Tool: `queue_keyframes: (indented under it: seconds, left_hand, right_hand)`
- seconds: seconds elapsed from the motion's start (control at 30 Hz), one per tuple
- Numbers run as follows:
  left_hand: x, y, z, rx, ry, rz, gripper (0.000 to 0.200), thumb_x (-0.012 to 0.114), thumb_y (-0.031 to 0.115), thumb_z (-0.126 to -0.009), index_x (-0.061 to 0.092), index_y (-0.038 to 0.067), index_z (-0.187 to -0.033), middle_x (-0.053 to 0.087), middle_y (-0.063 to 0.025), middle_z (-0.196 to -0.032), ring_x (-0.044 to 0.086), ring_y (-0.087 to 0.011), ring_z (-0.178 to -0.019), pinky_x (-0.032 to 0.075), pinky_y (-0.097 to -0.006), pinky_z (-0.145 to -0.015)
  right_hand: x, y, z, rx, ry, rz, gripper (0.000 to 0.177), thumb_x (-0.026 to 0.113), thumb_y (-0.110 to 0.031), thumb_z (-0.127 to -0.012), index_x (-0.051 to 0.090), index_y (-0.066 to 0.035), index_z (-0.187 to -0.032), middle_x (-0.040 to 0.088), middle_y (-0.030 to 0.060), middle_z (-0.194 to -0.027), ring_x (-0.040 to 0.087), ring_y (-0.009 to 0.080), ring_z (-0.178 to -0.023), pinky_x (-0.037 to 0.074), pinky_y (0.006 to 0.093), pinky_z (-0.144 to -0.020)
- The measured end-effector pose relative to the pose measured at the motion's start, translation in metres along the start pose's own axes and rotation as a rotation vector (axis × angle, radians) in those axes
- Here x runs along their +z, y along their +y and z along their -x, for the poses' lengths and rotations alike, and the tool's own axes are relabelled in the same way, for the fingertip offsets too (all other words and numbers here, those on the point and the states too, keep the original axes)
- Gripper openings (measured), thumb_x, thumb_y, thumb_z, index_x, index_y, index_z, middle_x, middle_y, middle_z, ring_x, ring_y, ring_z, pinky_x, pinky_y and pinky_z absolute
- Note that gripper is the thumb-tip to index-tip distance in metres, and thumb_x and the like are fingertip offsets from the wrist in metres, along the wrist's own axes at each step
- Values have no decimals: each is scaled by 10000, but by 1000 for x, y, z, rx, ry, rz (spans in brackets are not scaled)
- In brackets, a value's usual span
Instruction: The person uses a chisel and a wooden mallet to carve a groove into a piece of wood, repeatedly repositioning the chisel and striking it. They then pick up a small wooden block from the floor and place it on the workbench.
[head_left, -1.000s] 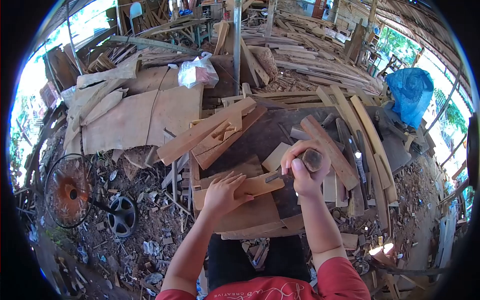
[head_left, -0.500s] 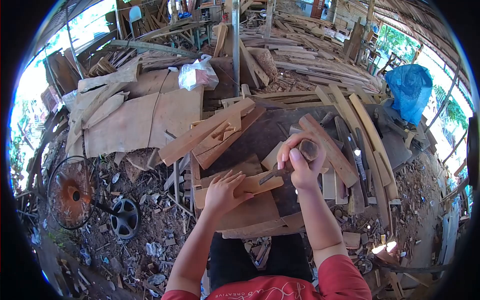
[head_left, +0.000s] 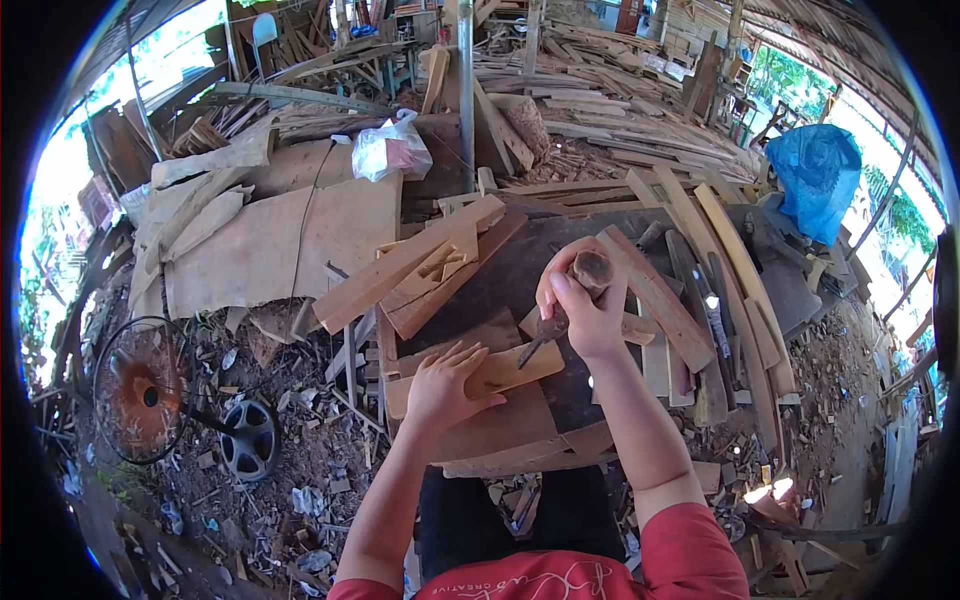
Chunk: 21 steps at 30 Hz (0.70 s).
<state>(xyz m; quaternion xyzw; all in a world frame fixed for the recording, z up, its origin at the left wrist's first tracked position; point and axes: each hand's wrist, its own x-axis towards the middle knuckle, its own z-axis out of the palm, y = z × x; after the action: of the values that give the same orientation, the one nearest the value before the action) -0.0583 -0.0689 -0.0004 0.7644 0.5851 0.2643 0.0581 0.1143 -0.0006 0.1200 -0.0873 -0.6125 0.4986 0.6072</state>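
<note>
We held our left hand (head_left: 447, 392) flattened and ungripping on the pale board (head_left: 520, 370) at the counter (head_left: 500, 288)'s seven o'clock side, presumably for steadiness; our right hand (head_left: 585, 308) wrapped the chisel (head_left: 542, 341), its blade angled toward seven, apparently for control.

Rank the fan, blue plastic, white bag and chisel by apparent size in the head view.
1. Fan
2. Blue plastic
3. White bag
4. Chisel, visible part only; the right hand covers some
</note>
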Motion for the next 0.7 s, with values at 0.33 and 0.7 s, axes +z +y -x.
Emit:
queue_keyframes:
  seconds: [0.33,0.7]
  left_hand:
    - [1,0,1,-23,11,12,661,673,523,-654,561,67,-1120,546,-92,-1189,445,-249,-1182,333,-381,-982]
    - [0,-3,1,-33,-6,1,640,679,509,-661,551,44,-1081,503,-138,-1225,381,-277,-1231,318,-397,-985]
  right_hand:
    - [0,7,-14,70,52,15,91,541,-25,-827,455,-38,-799,474,10,-621,472,76,-471,379,214,-440]
    - [15,8,-7,132,-59,147,137,595,-70,-807,462,-70,-772,481,-16,-617,459,46,-498,381,200,-462]
